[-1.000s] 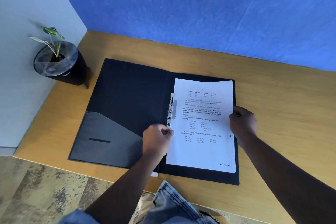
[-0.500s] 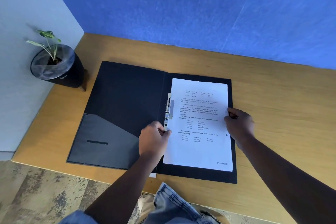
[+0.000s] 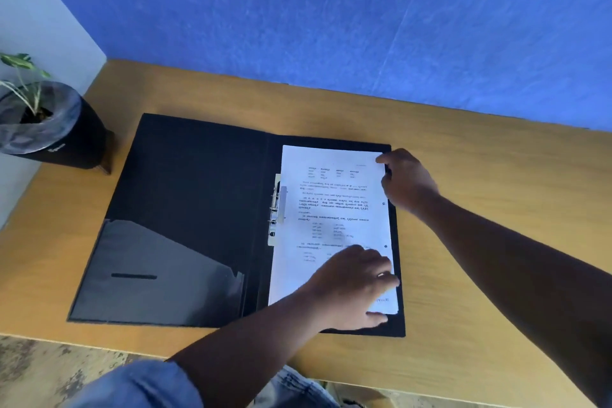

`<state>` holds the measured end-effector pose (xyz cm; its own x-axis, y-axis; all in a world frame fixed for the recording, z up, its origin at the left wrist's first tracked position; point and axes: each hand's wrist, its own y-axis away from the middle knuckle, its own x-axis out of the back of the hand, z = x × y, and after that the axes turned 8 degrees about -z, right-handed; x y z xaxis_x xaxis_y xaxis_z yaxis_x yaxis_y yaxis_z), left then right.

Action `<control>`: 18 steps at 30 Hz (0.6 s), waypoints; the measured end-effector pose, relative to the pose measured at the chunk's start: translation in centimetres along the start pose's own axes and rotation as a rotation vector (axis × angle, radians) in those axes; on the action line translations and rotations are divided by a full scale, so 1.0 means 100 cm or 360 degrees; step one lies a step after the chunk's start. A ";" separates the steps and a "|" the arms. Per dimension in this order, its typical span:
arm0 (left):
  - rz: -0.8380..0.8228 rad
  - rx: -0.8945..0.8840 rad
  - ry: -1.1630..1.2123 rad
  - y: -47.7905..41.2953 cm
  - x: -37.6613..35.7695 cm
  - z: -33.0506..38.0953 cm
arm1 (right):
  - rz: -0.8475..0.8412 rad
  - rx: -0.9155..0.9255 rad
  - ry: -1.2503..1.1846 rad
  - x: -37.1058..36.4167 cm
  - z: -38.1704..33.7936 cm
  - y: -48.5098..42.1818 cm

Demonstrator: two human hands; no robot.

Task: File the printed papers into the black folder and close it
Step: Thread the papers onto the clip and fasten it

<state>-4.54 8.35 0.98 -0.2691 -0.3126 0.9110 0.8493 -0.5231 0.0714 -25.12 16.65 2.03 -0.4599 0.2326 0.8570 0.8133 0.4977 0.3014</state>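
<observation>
Presses printed papers (image 3: 334,202) flat in the open black folder (image 3: 198,182) with straight-fingered left hand (image 3: 354,285). Right hand (image 3: 407,182) at the far corner, grip unclear. Left of the folder, a potted plant (image 3: 49,132).

Matt black folder (image 3: 198,182), white paper (image 3: 334,209), wood desk (image 3: 480,225).

Surface inspected: a wooden desk (image 3: 480,209), light brown top, its far edge against a blue wall (image 3: 331,10). Directly on it are two items. A black folder (image 3: 198,192) lies open and flat towards the front edge. A black plant pot (image 3: 76,142) stands upright at the left end, near the folder and not touching it.
</observation>
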 end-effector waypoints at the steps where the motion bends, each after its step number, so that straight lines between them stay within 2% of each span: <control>1: -0.0094 -0.0074 -0.0045 -0.006 -0.003 0.001 | -0.0032 0.0002 0.0065 0.002 -0.001 -0.007; 6: -0.0321 -0.0178 -0.0303 -0.025 -0.012 -0.005 | -0.0213 -0.0026 0.0304 0.006 -0.004 -0.037; 12: -0.0337 -0.0222 -0.0392 -0.032 -0.012 -0.001 | -0.0211 0.0142 0.0629 0.004 -0.004 -0.036; 14: -0.0312 -0.0216 -0.0371 -0.031 -0.015 -0.001 | -0.0177 0.0034 0.0387 0.005 -0.005 -0.033; 18: -0.0299 -0.0200 -0.0371 -0.030 -0.018 -0.002 | -0.0020 -0.0501 -0.0279 0.006 -0.011 -0.030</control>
<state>-6.68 10.35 -0.97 -0.2925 -0.0186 0.9561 0.7279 -0.6527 0.2100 -27.44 14.35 2.10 -0.5024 0.3815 0.7760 0.8647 0.2260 0.4487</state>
